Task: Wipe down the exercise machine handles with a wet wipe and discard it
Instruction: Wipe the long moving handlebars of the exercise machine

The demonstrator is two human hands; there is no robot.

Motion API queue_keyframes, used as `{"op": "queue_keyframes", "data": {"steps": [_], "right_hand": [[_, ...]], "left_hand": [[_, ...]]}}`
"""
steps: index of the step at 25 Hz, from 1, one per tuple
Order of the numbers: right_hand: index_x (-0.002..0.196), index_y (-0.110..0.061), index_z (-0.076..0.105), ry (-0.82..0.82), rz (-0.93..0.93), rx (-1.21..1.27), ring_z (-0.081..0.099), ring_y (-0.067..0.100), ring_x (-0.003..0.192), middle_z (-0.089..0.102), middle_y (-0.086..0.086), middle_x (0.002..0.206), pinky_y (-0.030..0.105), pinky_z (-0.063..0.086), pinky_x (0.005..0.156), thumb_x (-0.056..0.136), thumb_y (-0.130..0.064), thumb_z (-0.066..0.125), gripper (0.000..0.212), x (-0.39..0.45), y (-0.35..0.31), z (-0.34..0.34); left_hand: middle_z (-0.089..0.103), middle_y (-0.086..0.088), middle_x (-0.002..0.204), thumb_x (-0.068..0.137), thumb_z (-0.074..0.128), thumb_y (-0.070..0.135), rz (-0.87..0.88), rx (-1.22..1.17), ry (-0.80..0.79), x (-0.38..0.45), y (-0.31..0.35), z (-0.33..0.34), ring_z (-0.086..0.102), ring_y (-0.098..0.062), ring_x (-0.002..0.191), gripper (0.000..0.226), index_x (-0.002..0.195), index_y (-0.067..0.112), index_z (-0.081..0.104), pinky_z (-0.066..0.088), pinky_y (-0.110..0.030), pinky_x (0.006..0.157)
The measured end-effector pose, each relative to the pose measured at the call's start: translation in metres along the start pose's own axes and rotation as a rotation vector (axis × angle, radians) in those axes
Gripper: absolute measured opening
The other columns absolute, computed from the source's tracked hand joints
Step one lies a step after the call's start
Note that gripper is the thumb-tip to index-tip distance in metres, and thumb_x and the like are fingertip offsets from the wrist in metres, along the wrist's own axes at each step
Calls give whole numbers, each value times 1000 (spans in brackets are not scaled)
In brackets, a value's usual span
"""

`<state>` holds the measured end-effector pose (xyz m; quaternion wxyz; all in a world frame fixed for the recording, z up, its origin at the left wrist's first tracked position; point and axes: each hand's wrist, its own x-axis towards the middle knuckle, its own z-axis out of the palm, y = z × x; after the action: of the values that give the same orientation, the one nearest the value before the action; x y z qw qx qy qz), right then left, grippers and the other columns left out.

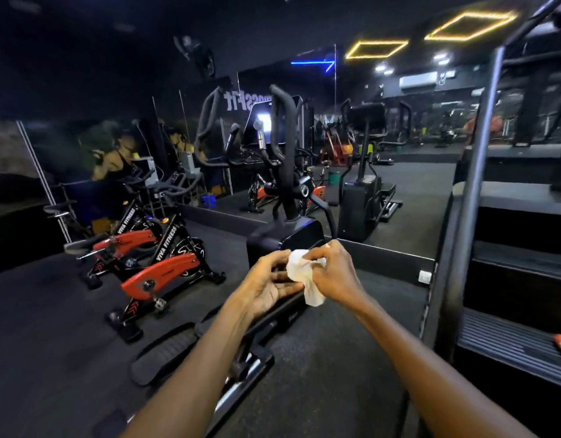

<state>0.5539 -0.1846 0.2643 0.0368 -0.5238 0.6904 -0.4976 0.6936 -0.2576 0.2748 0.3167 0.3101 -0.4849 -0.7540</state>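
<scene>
A crumpled white wet wipe (301,273) hangs between both my hands at the centre of the head view. My left hand (268,281) pinches its left side and my right hand (334,273) grips its right side. Straight ahead stands a black elliptical machine (287,238) with tall looped black handles (282,121), well beyond my hands and untouched. Its foot pedals (165,352) lie low in front of me, under my left forearm.
Two red and black spin bikes (159,263) stand to the left. A stair-climber with a tall grey rail (475,184) and black steps (513,343) fills the right side. A wall mirror behind the elliptical reflects more machines. Dark floor (336,358) lies below my arms.
</scene>
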Motion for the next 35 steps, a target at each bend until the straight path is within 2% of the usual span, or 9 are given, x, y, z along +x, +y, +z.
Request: {"op": "queue_keyframes", "data": {"steps": [3,5,8,10,15,20,23,28,35], "right_hand": [[84,-19,80,-87,87,173,60,-3,75,64,-15,79,3,40,64,75,2,64,28,34,-20,30],[75,-13,78,-29,152,448,65,6,70,73,-2,72,18,48,67,75,8,62,27,59,-28,46],[89,-10,74,74,185,509,65,5,62,73,2,73,20,51,59,84,0,71,12,97,-21,62],[100,-13,70,-45,269,552,67,10,59,75,2,73,24,52,49,89,-9,71,12,130,-10,73],[94,4,68,134,345,736,65,21,56,71,21,81,23,51,44,89,9,63,9,231,13,97],[104,7,61,271,329,873,72,32,86,68,22,100,32,63,64,89,-2,70,20,334,34,117],[98,-4,69,289,229,628,72,22,86,74,11,91,27,60,67,85,-16,78,19,392,47,128],[84,-24,73,369,214,496,73,24,90,75,6,92,48,60,86,85,-1,72,24,491,74,132],[102,-26,63,526,-64,193,72,22,80,63,-8,95,38,63,60,89,-9,70,22,635,82,127]], "left_hand": [[72,-17,89,93,64,13,136,136,29,34,25,-27,71,-20,72,15,96,0,71,62,-31,68],[70,-20,92,91,62,-3,257,186,97,61,39,-42,71,-23,75,9,88,0,70,62,-31,71],[73,-17,92,85,67,-7,389,274,95,100,60,-56,70,-30,89,17,86,9,73,57,-43,89],[75,-10,91,83,70,-6,494,344,48,134,74,-61,70,-25,88,22,85,15,74,56,-44,89],[69,17,88,79,74,8,720,773,87,240,105,-61,63,6,75,21,86,28,72,44,-2,69],[63,4,102,83,75,21,863,906,170,338,143,-52,60,-3,79,20,103,20,75,44,-5,74],[68,5,99,85,71,13,921,840,97,392,168,-46,66,-9,88,17,100,19,75,53,-21,81],[72,11,92,79,64,-2,929,572,85,487,203,-42,67,0,86,34,88,30,71,49,-8,78],[69,12,88,82,60,-2,950,586,125,620,256,-36,61,6,76,31,89,26,70,42,0,71]]}}
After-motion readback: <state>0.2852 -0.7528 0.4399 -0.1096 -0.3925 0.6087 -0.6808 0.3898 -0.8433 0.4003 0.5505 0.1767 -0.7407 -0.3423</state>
